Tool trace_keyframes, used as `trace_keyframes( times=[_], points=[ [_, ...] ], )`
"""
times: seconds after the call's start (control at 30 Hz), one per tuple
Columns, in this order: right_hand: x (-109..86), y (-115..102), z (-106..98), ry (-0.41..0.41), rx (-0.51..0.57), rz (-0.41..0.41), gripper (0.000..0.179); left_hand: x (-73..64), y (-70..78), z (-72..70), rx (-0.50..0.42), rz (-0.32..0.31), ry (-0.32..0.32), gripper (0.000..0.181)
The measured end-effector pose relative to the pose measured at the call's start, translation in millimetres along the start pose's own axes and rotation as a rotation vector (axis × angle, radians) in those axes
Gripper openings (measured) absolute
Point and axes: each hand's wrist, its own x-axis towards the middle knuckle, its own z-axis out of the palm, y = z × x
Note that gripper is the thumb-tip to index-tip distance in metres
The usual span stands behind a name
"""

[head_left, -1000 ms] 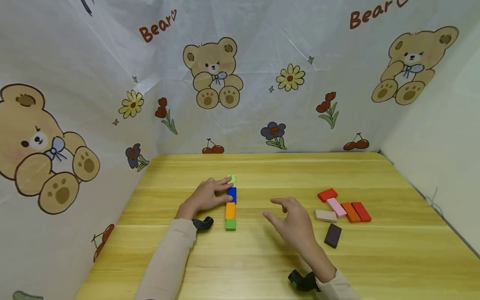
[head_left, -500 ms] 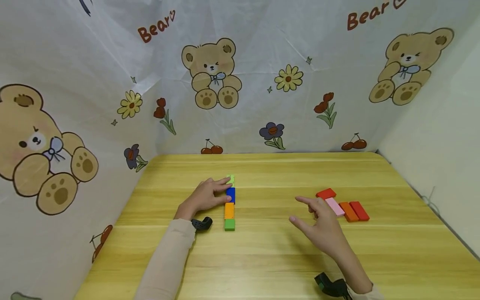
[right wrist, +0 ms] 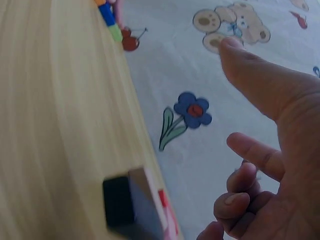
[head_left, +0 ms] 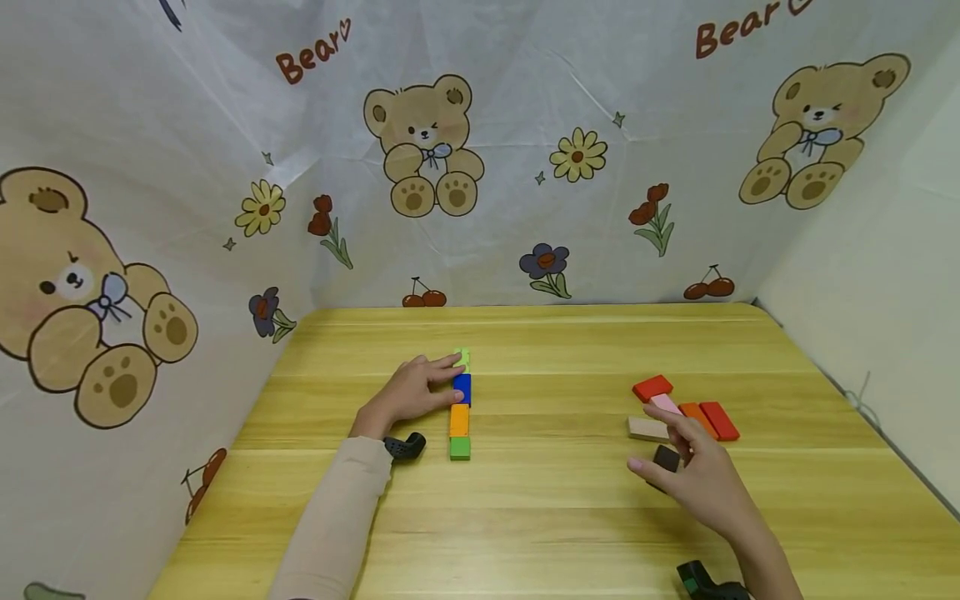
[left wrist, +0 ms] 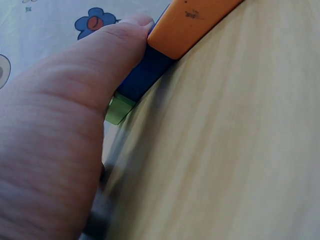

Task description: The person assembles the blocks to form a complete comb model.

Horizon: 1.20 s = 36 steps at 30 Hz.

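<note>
A row of blocks lies mid-table: light green [head_left: 465,358], blue [head_left: 462,388], orange [head_left: 459,420], green [head_left: 460,447]. My left hand [head_left: 417,389] rests flat beside the row, fingers straight on the far blocks. In the left wrist view the thumb [left wrist: 125,35] presses the blue block [left wrist: 142,75], next to the orange block [left wrist: 190,22]. My right hand [head_left: 701,479] hovers over a dark brown block [head_left: 665,457], thumb and fingers spread around it. In the right wrist view the fingers [right wrist: 250,150] stay apart from that block [right wrist: 120,200].
Loose blocks lie at the right: beige [head_left: 647,428], red [head_left: 652,387], pink [head_left: 663,402], orange [head_left: 696,417], red [head_left: 722,420]. The wooden table [head_left: 540,517] is walled by bear-print cloth [head_left: 525,167] at the back and left, and a plain wall on the right.
My right hand has moved from mid-table to the right and nearer me, ending over the dark brown block. The left hand and the block row have not moved.
</note>
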Motion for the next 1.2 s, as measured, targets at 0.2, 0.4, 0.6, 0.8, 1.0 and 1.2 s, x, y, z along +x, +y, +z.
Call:
trace_keyframes(
  times=[0.2, 0.4, 0.6, 0.8, 1.0, 1.2],
  points=[
    [-2.6, 15, -3, -0.053, -0.032, 0.099, 0.076, -1.1, -0.7, -0.2, -0.004, -0.001, 0.001, 0.065],
    [-0.6, 27, 0, -0.04, -0.051, 0.09, 0.071, -4.4, -0.5, -0.8, -0.012, -0.017, 0.009, 0.064],
    [-3.2, 36, -2, -0.046, -0.109, 0.126, 0.072, -4.0, 1.3, -0.4, -0.015, -0.014, 0.009, 0.064],
    [-6.9, 43, -4, -0.072, -0.154, 0.16, 0.079, -2.2, 0.8, 0.2, 0.004, -0.012, 0.012, 0.064],
    [-7.9, 47, -2, -0.084, -0.183, 0.153, 0.087, -0.2, -0.9, 1.2, 0.017, -0.012, 0.008, 0.065],
    [-10.4, 49, -3, -0.113, -0.216, 0.18, 0.093, -0.3, -1.4, 1.0, 0.014, -0.013, 0.004, 0.064]
  ],
)
